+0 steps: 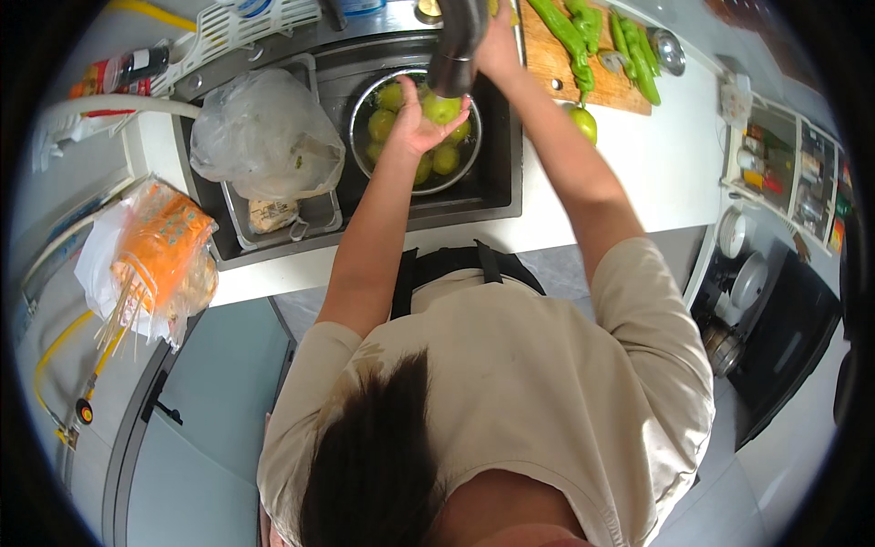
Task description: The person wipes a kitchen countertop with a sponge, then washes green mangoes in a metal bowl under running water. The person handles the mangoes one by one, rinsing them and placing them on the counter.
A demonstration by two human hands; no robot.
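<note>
My left hand is over a round metal-rimmed bowl in the dark sink, thumb and fingers spread. Several round green fruits are in the bowl. One brighter green fruit shows between my thumb and fingers, just below the faucet; whether it rests on the hand is unclear. The dark grey faucet hangs over the bowl and covers part of it. Beside the faucet is my right hand, its fingers partly hidden and cut by the top edge. What it touches cannot be made out.
A bulging clear plastic bag sits on a rack at the sink's left. An orange package with sticks lies at the counter's left end. To the right, a wooden cutting board bears long green peppers; one green fruit is beside it.
</note>
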